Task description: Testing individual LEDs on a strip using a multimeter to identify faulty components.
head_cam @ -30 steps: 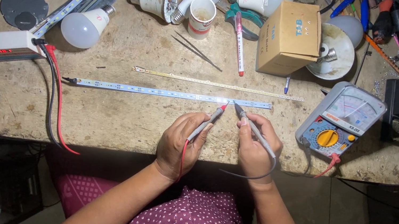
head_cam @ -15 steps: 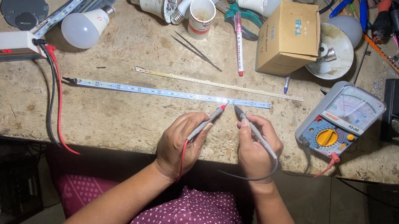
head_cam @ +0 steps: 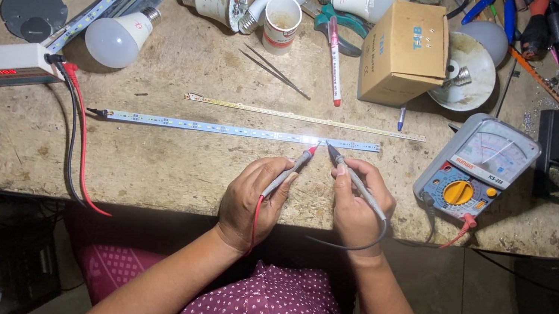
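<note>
My left hand [head_cam: 254, 198] grips a grey test probe with a red tip [head_cam: 292, 170]. Its point rests on a long LED strip [head_cam: 223, 129] lying across the bench. My right hand [head_cam: 358, 208] holds a second grey probe with a black tip [head_cam: 348, 176], also touching the strip a little to the right. A small bright glow shows on the strip between the two tips. Thin leads run from the probes to an analogue meter [head_cam: 477, 175] at the right.
A thinner bare strip [head_cam: 301, 117] lies just behind. Further back are several bulbs [head_cam: 117, 39], a paper cup [head_cam: 281, 23], tweezers [head_cam: 275, 71], a cardboard box [head_cam: 404, 51] and pens. A white power unit [head_cam: 0, 61] with red and black leads sits left.
Almost nothing has moved. Both hands keep the probe tips on the same stretch of the strip.
</note>
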